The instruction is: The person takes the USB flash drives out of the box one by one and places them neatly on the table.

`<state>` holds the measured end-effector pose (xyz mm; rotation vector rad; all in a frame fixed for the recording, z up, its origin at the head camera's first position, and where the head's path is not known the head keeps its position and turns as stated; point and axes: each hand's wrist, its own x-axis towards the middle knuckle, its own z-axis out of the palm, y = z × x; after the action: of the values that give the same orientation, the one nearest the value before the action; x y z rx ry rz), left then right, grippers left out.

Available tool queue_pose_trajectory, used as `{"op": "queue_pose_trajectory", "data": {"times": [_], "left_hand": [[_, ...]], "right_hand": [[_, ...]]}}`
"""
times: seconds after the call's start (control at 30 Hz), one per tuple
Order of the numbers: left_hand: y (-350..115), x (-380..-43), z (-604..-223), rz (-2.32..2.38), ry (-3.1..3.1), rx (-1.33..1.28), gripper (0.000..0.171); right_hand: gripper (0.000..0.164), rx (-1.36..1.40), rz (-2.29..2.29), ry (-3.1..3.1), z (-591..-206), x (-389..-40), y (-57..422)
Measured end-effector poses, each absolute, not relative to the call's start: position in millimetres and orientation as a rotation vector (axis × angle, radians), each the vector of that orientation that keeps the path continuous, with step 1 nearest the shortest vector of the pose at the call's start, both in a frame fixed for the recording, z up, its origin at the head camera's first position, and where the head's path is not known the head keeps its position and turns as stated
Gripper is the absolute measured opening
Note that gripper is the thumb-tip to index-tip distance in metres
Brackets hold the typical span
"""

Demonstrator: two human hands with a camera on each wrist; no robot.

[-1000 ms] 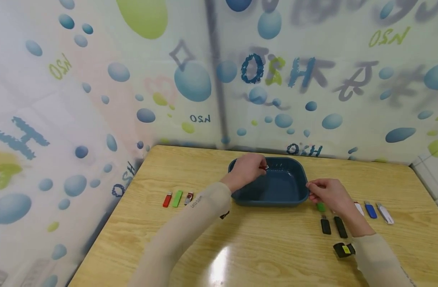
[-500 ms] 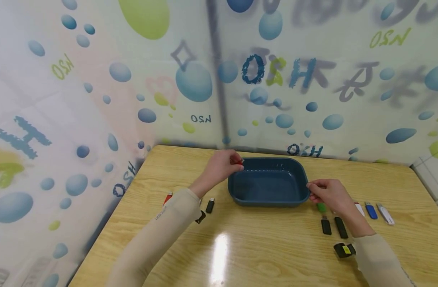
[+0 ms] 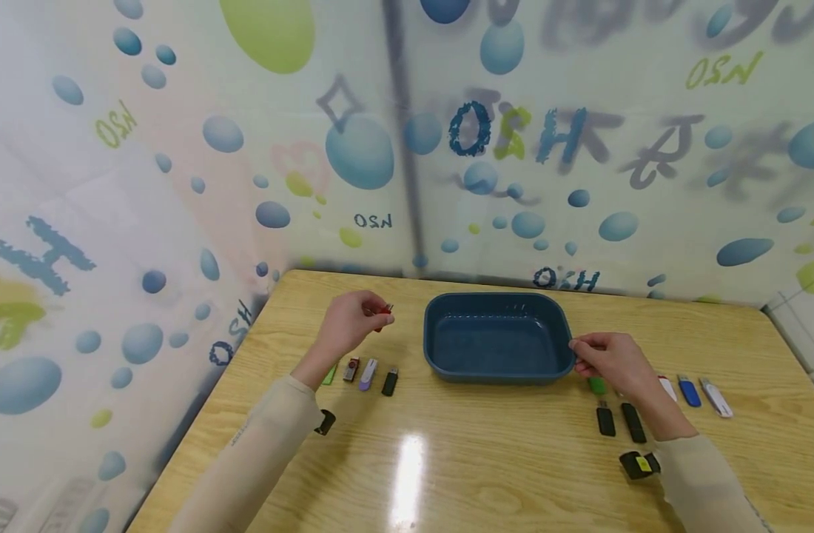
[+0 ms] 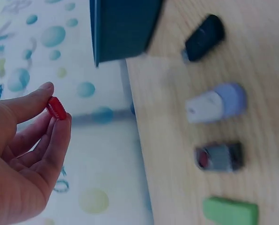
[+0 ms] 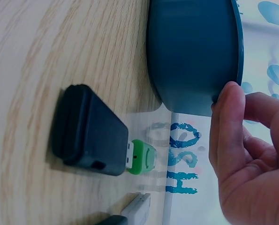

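My left hand [image 3: 347, 322] pinches a red USB flash drive [image 4: 56, 108] between thumb and fingers, held above the table left of a dark blue basin [image 3: 500, 377]. Its metal plug pokes out past the fingertips in the head view. Below that hand lie a green flash drive [image 4: 230, 211], a grey-and-red swivel one [image 4: 219, 157], a white-and-purple one [image 4: 217, 103] and a black one [image 4: 205, 38]. My right hand [image 3: 616, 363] pinches the basin's right rim with thumb and fingers. Nothing shows inside the basin.
Near the right hand lie a green drive [image 3: 596, 385], two black ones, including this black drive [image 3: 605, 418], a partly covered white-and-red drive [image 3: 667, 387], a blue drive [image 3: 690, 390] and a white drive [image 3: 716, 397]. A patterned curtain [image 3: 487, 222] hangs behind the wooden table [image 3: 500, 466].
My left hand has moved left, from over the basin to above the left row of drives, still holding the red flash drive. The right hand stays on the rim.
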<state>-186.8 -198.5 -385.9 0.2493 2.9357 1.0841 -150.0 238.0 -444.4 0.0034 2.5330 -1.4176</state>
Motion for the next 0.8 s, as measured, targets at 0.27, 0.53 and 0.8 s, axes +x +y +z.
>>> {"op": "queue_pose_trajectory", "data": {"times": [0.27,0.53,0.8], "left_hand": [[-238,-174,-392,1.017,2.977,0.074,0.021],[-287,-163,-404,0.910,3.037,-0.066,0.025],[-313,-151,-415,0.833,3.053,-0.133,0.022]], "right_hand": [[0.048,0.000,-1.407,2.552,-445,-150,237],[0.047,-0.001,-1.408,2.549,-444,-150,237],[0.048,0.010,-1.410,2.549,-445,-150,237]]}}
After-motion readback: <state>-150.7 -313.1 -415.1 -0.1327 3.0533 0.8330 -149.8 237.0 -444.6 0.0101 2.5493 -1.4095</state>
